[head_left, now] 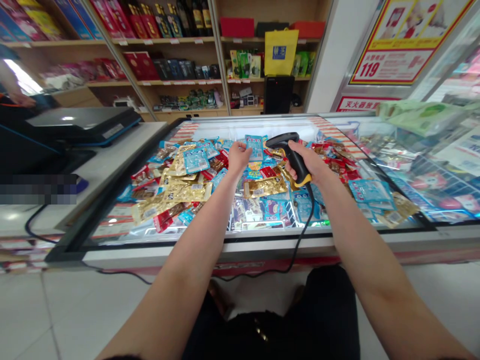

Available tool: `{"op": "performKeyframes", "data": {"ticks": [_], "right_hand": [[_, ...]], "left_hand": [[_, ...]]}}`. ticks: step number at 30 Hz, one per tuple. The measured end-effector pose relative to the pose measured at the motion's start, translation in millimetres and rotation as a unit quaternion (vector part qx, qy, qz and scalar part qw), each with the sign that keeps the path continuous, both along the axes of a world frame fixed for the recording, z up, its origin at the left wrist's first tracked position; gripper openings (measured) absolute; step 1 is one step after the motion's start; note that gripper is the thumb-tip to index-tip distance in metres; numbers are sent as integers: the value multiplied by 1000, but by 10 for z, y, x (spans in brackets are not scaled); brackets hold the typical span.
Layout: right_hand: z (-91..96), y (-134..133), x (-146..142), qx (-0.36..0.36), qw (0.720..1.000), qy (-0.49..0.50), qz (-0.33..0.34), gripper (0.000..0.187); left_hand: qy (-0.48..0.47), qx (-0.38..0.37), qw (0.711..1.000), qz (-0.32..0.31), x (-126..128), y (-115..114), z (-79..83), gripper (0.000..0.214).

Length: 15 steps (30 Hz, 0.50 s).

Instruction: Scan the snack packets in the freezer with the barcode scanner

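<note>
My right hand (308, 162) is wrapped round the grip of a black and yellow barcode scanner (296, 159), whose head points left. With fingers pinched, my left hand (240, 157) holds the edge of a blue snack packet (255, 146) to the left of the scanner head. Beneath both hands, heaps of snack packets in blue, gold and red lie on the glass top of a chest freezer (258, 237). A gold packet (265, 187) lies below and between the hands. Several blue packets (371, 194) rest on the right side of the glass.
The scanner's black cable (300, 235) hangs over the freezer's front edge and runs left. At left a scale (82, 125) stands on a counter (144, 135). Stocked shelves (176, 82) and a yellow bag (280, 52) are behind. A green plastic bag (420, 116) lies at right. Part of another person (15, 82) shows at far left.
</note>
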State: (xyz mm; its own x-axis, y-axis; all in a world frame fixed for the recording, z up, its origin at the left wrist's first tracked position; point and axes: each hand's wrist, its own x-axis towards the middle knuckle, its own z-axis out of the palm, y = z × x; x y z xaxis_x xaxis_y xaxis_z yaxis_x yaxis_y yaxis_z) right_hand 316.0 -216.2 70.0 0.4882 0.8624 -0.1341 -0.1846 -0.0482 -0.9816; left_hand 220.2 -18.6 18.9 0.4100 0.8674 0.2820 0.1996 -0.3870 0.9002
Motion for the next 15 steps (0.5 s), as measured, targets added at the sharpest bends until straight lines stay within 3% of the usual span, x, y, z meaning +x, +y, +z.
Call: {"op": "performKeyframes", "data": {"ticks": [4, 15], "right_hand": [[-5, -4, 0, -9, 1000, -12, 17, 37], [35, -32, -39, -22, 999, -24, 34, 37]], "left_hand": [[-38, -33, 999, -17, 20, 69, -54, 16], [-31, -8, 999, -4, -3, 113, -78, 18]]}}
